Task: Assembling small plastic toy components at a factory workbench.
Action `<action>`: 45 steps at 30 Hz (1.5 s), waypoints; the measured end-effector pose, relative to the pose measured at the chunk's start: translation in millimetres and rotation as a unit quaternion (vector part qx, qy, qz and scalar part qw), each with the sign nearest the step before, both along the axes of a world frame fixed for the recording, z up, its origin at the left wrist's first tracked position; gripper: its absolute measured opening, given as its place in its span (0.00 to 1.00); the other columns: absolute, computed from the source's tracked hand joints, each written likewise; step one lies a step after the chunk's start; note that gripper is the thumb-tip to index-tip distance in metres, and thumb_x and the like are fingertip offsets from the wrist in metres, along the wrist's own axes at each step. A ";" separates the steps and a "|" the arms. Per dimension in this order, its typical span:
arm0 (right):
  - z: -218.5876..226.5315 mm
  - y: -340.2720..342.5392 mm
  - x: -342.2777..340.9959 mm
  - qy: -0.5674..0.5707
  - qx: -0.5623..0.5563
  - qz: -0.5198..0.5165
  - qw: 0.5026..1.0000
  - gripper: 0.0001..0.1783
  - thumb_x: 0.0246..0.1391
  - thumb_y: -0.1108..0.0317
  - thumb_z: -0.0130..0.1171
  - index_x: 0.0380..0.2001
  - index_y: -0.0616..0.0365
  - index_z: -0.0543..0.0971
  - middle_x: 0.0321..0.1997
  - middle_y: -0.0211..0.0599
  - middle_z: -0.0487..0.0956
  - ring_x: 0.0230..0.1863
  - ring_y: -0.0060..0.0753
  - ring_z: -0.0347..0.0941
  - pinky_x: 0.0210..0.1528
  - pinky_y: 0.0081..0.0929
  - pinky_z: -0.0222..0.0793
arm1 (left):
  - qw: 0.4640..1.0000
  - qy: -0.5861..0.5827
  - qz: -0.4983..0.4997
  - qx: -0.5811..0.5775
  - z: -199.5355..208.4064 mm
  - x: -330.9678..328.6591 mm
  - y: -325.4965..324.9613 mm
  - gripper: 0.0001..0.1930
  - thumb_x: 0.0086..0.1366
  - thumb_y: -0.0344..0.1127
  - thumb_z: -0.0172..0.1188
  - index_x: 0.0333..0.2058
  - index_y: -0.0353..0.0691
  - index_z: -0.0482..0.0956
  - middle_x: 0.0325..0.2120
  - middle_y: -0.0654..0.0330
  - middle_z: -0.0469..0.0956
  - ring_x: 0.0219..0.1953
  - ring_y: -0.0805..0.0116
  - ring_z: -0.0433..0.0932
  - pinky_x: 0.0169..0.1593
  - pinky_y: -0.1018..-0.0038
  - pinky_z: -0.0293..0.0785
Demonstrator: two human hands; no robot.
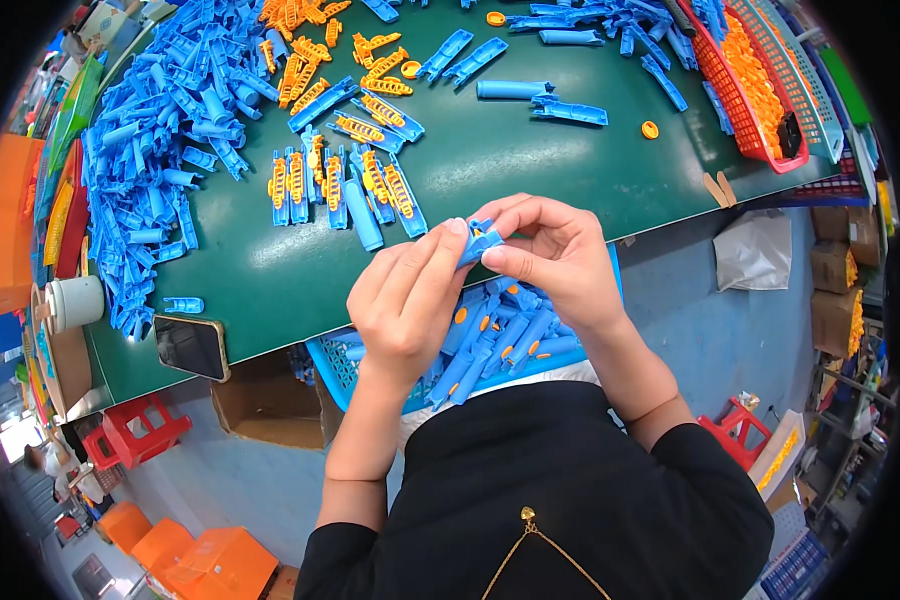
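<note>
Over the table's front edge, my left hand (402,295) and my right hand (562,258) are both closed on one blue plastic part (480,243). A bit of orange shows inside it, and my fingers hide much of its shape. Right below my hands, a blue basket (342,372) holds several blue tubes (475,345) with orange spots. Just beyond my left hand lie blue half-shells with orange ladder-like inserts (373,183) in them, beside a plain blue shell (362,214).
Blue shells (160,130) are heaped along the green table's (300,262) left side. Loose orange inserts (302,70) lie at the back. A red basket (793,150) of orange pieces stands at the far right. A phone (191,346) sits by the front left edge.
</note>
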State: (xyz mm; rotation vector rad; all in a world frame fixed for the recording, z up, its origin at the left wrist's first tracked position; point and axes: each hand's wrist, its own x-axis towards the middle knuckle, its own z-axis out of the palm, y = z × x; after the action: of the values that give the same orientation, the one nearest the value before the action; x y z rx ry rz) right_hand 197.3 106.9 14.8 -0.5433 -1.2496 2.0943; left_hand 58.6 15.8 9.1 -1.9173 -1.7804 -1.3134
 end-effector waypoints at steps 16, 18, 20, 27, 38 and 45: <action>10.9 1.0 -2.8 -0.039 0.135 0.043 0.989 0.09 0.52 0.77 0.55 0.38 0.69 0.74 0.37 0.36 0.71 0.38 0.21 0.70 0.38 0.17 0.70 | 0.769 -0.607 -0.134 -0.152 3.7 10.4 -13.9 0.12 0.60 0.32 0.60 0.39 0.34 0.70 0.29 0.63 0.75 0.29 0.81 0.71 0.30 0.85 0.67; 11.0 1.5 -3.9 -0.048 0.157 0.046 0.985 0.08 0.53 0.76 0.54 0.37 0.68 0.74 0.35 0.35 0.71 0.36 0.20 0.70 0.36 0.16 0.69 | 0.723 -0.650 -0.167 -0.161 3.5 9.3 -14.7 0.11 0.62 0.36 0.58 0.38 0.36 0.69 0.24 0.66 0.72 0.22 0.86 0.64 0.22 0.87 0.59; 11.9 1.7 -4.3 -0.057 0.179 0.046 0.981 0.07 0.53 0.76 0.54 0.35 0.68 0.74 0.33 0.33 0.72 0.33 0.18 0.69 0.34 0.14 0.68 | 0.617 -0.733 -0.235 -0.160 -2.7 10.2 -16.2 0.11 0.63 0.37 0.56 0.38 0.37 0.68 0.20 0.69 0.68 0.18 0.88 0.55 0.19 0.87 0.49; 14.7 0.8 -8.2 -0.062 0.014 0.064 0.996 0.05 0.52 0.74 0.57 0.30 0.66 0.75 0.26 0.28 0.72 0.27 0.15 0.68 0.30 0.13 0.65 | 0.465 -0.811 -0.281 -0.218 1.9 11.0 -18.9 0.19 0.68 0.51 0.43 0.37 0.37 0.68 0.17 0.63 0.68 0.10 0.83 0.55 0.16 0.86 0.53; 9.0 8.4 6.6 -0.167 0.288 0.164 0.929 0.04 0.46 0.74 0.61 0.26 0.63 0.78 0.24 0.33 0.75 0.26 0.22 0.70 0.27 0.19 0.64 | 0.978 0.062 0.015 -0.198 27.6 -47.8 -15.8 0.10 0.54 0.24 0.54 0.36 0.43 0.77 0.33 0.62 0.74 0.39 0.58 0.68 0.43 0.66 0.66; 4.8 78.5 11.7 -0.339 0.605 -0.210 0.689 0.08 0.46 0.71 0.60 0.33 0.59 0.79 0.32 0.34 0.76 0.36 0.34 0.70 0.38 0.27 0.65 | 0.950 0.274 0.008 -0.153 13.6 -79.2 -2.2 0.14 0.47 0.27 0.58 0.36 0.45 0.75 0.45 0.65 0.70 0.49 0.61 0.64 0.55 0.62 0.60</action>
State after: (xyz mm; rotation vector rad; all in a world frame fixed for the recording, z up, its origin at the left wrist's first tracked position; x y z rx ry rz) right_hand 209.0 185.5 19.6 -0.8292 -2.2603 0.3244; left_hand -20.6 13.5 22.7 -2.1360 -1.7565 -0.4314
